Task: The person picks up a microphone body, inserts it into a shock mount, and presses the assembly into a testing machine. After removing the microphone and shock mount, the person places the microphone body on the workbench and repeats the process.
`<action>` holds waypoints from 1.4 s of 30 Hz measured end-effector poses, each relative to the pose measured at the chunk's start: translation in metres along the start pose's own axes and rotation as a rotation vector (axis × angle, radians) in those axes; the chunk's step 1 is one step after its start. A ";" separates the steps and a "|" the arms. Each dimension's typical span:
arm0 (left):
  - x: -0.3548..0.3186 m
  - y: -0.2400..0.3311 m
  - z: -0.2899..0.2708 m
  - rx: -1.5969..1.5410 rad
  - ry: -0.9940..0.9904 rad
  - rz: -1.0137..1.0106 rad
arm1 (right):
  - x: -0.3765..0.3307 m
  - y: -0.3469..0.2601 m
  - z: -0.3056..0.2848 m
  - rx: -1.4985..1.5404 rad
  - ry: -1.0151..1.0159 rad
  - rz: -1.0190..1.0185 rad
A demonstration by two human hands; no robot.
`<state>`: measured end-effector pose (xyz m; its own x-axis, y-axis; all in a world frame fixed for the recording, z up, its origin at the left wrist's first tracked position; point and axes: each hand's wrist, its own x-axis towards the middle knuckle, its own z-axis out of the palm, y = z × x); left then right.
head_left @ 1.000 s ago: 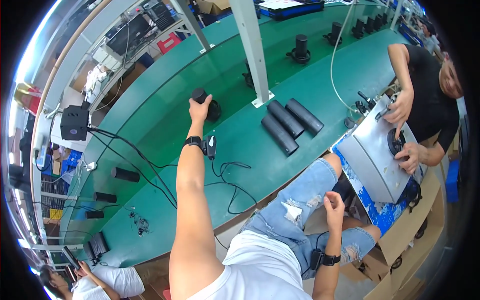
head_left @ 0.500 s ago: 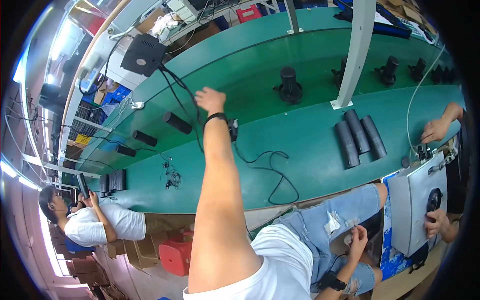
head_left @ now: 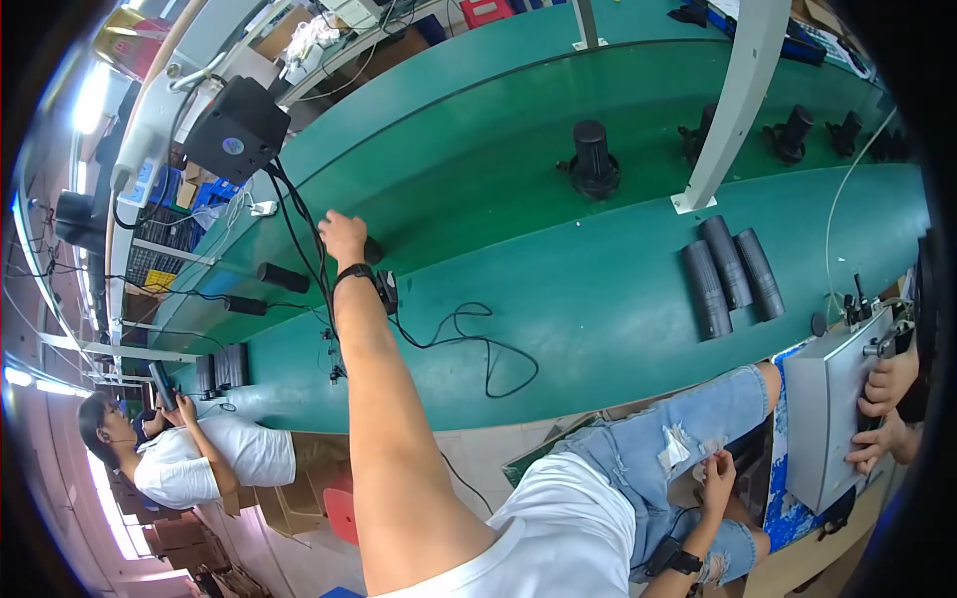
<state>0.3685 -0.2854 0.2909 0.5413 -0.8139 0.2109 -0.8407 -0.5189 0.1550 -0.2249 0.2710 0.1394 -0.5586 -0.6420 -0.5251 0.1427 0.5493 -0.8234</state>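
My left arm stretches out over the green bench, and my left hand [head_left: 342, 236] is above the sunken green belt with its fingers loosely extended and apart. Nothing shows in its grip. Just beside its wrist lies a black cylinder [head_left: 373, 250], partly hidden by the arm. Hanging black cables [head_left: 299, 219] run close to the fingers. A small black device [head_left: 388, 289] with a cord sits next to the watch strap. My right hand [head_left: 716, 482] rests by my torn jeans, fingers curled together; what they may hold cannot be made out.
Black cylindrical housings [head_left: 734, 269] lie on the bench, and black round-based units [head_left: 592, 164] stand along the belt. A white post [head_left: 728, 110] rises from the bench. Another person's hands [head_left: 882, 409] work at a grey box [head_left: 827, 399]; a co-worker [head_left: 189, 453] sits left.
My left hand has moved left along the belt to beside the black cylinder. My view has shifted slightly. The other person's upper hand has come down onto the grey box's side; my right hand stays put.
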 end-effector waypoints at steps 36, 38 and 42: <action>-0.615 0.277 -0.078 -1.119 -2.604 0.761 | -0.030 -0.173 -0.088 1.277 -0.120 -0.970; -0.625 0.285 -0.071 -1.071 -2.687 0.707 | -0.030 -0.170 -0.115 1.174 -0.175 -1.051; -0.634 0.305 -0.051 -0.965 -2.883 0.661 | -0.012 -0.216 -0.159 0.727 0.091 -0.917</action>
<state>-0.2304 0.0854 0.2537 -0.9237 0.3826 0.0196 -0.2890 -0.7295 0.6199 -0.3793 0.2452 0.3578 -0.7471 -0.5818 0.3216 0.0730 -0.5527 -0.8301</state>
